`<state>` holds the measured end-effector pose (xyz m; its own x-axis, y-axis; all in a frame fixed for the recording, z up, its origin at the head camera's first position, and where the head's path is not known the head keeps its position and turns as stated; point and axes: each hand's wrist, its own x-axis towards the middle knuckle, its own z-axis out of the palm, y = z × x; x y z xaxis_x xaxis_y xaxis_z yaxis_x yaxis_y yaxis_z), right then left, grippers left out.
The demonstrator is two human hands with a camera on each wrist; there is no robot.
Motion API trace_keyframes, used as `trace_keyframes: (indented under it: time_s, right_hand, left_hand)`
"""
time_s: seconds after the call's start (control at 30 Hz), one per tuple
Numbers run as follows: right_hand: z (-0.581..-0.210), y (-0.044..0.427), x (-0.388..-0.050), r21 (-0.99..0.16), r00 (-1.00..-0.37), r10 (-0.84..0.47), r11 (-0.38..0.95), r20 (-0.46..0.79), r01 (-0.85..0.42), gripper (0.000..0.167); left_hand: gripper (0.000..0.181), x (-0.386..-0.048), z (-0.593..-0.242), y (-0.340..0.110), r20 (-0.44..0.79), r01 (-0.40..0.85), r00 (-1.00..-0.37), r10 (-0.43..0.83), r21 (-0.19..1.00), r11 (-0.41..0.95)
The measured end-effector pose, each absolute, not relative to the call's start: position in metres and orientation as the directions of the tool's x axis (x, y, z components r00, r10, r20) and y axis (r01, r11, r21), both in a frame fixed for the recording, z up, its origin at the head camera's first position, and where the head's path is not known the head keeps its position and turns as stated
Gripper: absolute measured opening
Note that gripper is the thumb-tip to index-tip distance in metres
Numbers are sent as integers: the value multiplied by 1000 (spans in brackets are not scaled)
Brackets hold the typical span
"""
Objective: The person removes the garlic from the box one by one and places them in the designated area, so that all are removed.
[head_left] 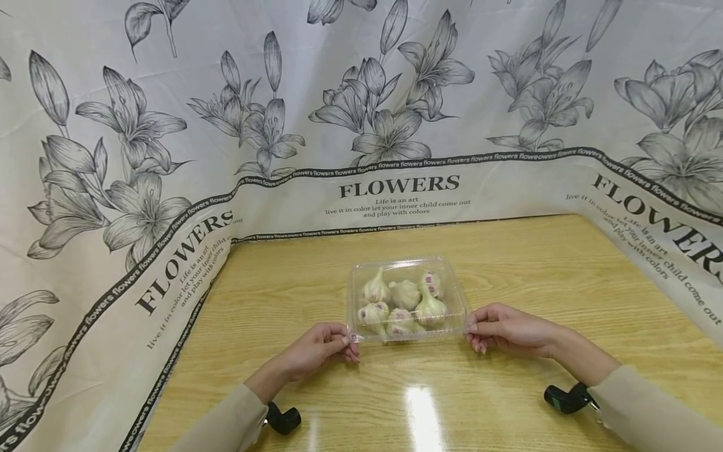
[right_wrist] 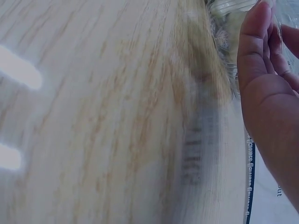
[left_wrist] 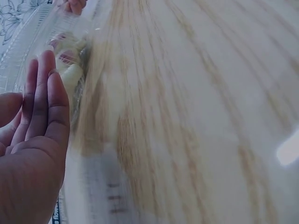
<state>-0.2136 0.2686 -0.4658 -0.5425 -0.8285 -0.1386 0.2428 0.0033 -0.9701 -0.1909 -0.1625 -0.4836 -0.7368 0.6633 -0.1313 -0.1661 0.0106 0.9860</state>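
Note:
A clear plastic clamshell box (head_left: 402, 267) sits on the table in the head view, its lid down. Inside it lie several garlic bulbs (head_left: 404, 294), pale with purplish patches. At the near left corner, my left hand (head_left: 318, 349) pinches the rim between thumb and fingers. My right hand (head_left: 508, 329) does the same at the near right corner. In the left wrist view the left hand (left_wrist: 37, 126) has its fingers along the box edge (left_wrist: 21, 56). The right wrist view shows the right hand (right_wrist: 266, 88) at the other end, partly hiding the box.
The wood-grain table (head_left: 271, 282) is glossy and reflects a light. A white curtain (head_left: 395, 188) with flower drawings and lettering surrounds its back and both sides. Black wrist devices hang below the left (head_left: 283, 419) and right (head_left: 567, 398) sleeves.

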Motion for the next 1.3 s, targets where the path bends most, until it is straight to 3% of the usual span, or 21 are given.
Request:
trace_keyframes:
  time_s: [0.2, 0.4, 0.7, 0.9, 1.3]
  right_hand:
    - [-465, 269, -214, -972, -538, -831, 17, -144, 234, 32]
    - [-464, 270, -214, -973, -532, -835, 21, -143, 229, 32]
    - [-462, 269, -213, -972, -534, -833, 19, -146, 235, 30]
    - [-461, 269, -214, -971, -531, -833, 26, -153, 238, 32]
    - [-457, 266, -212, -964, -525, -836, 20, -161, 264, 28]
  left_hand:
    - [21, -191, -486, -164, -133, -172, -727, 673, 985, 10]
    - [20, -193, -487, -165, -170, -269, -704, 690, 963, -37]
    - [33, -195, -487, -166, -194, -348, -699, 688, 933, -90]
    - [20, -194, -489, -166, -167, -311, -693, 701, 947, -81]
    - [22, -194, -492, -162, -100, -166, -731, 675, 986, -33]
